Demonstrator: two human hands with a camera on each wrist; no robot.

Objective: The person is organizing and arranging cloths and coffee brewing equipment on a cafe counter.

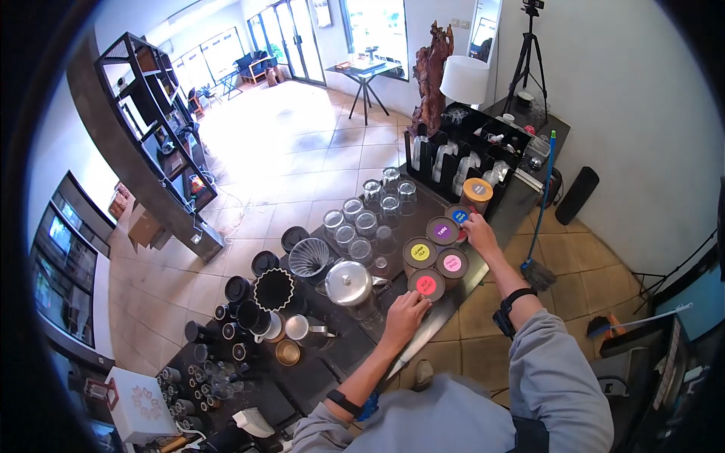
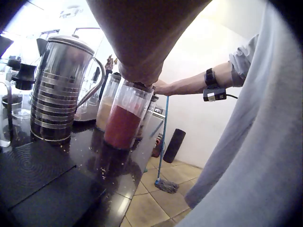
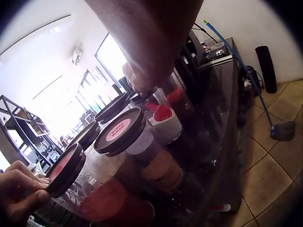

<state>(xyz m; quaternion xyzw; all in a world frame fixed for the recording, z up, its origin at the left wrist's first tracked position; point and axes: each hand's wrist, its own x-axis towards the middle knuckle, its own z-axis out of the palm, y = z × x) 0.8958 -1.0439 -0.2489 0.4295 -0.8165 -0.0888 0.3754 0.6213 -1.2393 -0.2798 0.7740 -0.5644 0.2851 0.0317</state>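
My left hand (image 1: 405,317) (image 3: 21,189) pinches the lid edge of the red-labelled jar (image 1: 426,285) (image 3: 66,168), a clear jar of red powder (image 2: 121,125) standing upright. Farther along, my right hand (image 1: 481,232) (image 3: 141,81) has its fingers curled on the lid of the blue-labelled jar (image 1: 458,214), which holds pale powder and a red scoop (image 3: 163,112). Between the hands stand dark-lidded jars with yellow (image 1: 420,252), pink (image 1: 452,263) (image 3: 118,131) and purple (image 1: 442,231) labels. An orange-lidded jar (image 1: 477,190) is beyond my right hand.
A metal pitcher (image 1: 349,283) (image 2: 61,90) stands left of the jars, with upturned glasses (image 1: 365,222) behind it. Cups, a ribbed dripper (image 1: 309,257) and black containers crowd the counter's left. A black organizer (image 1: 453,155) stands at the far end; a mop (image 1: 538,275) is beyond the counter's right edge.
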